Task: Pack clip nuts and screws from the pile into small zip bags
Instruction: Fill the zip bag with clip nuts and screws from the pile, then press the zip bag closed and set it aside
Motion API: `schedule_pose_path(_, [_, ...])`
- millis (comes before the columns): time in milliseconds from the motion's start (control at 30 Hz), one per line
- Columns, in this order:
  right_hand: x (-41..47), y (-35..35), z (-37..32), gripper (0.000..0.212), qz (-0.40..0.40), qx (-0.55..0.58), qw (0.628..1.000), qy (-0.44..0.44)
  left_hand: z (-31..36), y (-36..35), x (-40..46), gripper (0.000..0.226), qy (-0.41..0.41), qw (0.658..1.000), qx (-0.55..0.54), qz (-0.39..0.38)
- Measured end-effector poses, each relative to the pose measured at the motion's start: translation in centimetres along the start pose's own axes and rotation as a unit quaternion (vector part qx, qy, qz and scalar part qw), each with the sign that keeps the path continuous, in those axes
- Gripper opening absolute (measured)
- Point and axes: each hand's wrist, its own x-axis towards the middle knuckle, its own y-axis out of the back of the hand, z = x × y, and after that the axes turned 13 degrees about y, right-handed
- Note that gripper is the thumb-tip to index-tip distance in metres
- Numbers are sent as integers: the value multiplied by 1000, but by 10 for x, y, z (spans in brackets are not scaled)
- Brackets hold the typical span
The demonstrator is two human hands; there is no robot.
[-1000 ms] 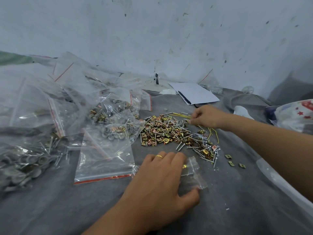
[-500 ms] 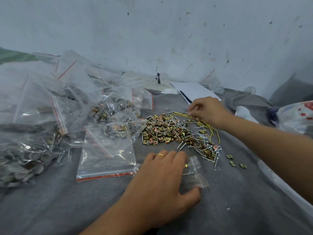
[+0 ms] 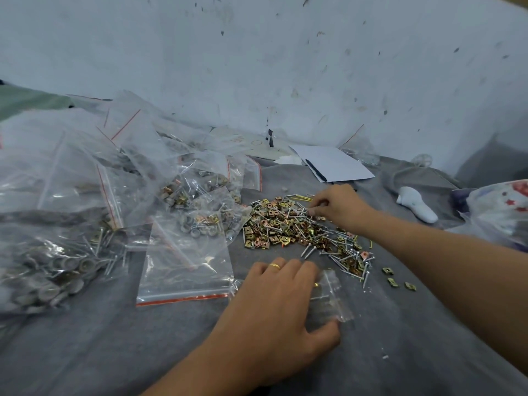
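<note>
A pile of brass clip nuts and silver screws (image 3: 297, 230) lies on the grey cloth (image 3: 114, 347) in the middle. My right hand (image 3: 340, 207) reaches into the far side of the pile, its fingertips pinching at small parts there. My left hand (image 3: 280, 304) lies near the front over a small clear zip bag (image 3: 333, 298), thumb and fingers holding it down; the bag sticks out to the right of the hand. Three loose clip nuts (image 3: 395, 278) lie to the right of the pile.
Several filled and empty zip bags (image 3: 183, 252) with red strips crowd the left side. White paper with a pen (image 3: 334, 164) lies at the back by the wall. A white plastic object (image 3: 417, 204) and a patterned bag (image 3: 503, 212) sit at the right.
My right hand has moved left from the yellow wires at the pile's far edge onto the pile itself. My left hand has stayed on the small bag.
</note>
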Motion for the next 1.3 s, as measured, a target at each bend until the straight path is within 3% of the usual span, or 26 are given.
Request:
schedule_pose_path(167, [-33,10,-2,5,131,187,972,-57,0,1,0,45,-1,1000,-11,-5])
schedule_pose_path(300, [-112,15,-23,8,179,385,904,-47,1,5,-1,41,7,1000,-25,-2])
schedule_pose_path(400, [-162,24,-39,22,172,399,900,-37,2,8,1,41,21,999,-38,0])
schedule_pose_path(600, [-185,8,-81,14,80,444,892,34,1,5,1,44,5,999,-34,-3])
schedule_pose_path(667, [-182,-5,-87,8,99,423,900,42,2,6,2,43,-3,1000,-27,-1])
schedule_pose_path(833, [-178,-6,-81,25,182,399,896,65,-1,8,3,44,8,999,-35,-10])
schedule_pose_path(1033, [-190,1,-67,35,157,500,850,58,1,7,3,45,11,1000,-20,-9])
schedule_pose_path(1200, [-192,5,-77,17,221,549,806,6,0,7,2,43,9,1000,-16,-16])
schedule_pose_path(1300, [-194,8,-82,37,225,568,790,-42,2,8,2,38,3,1000,-13,-11])
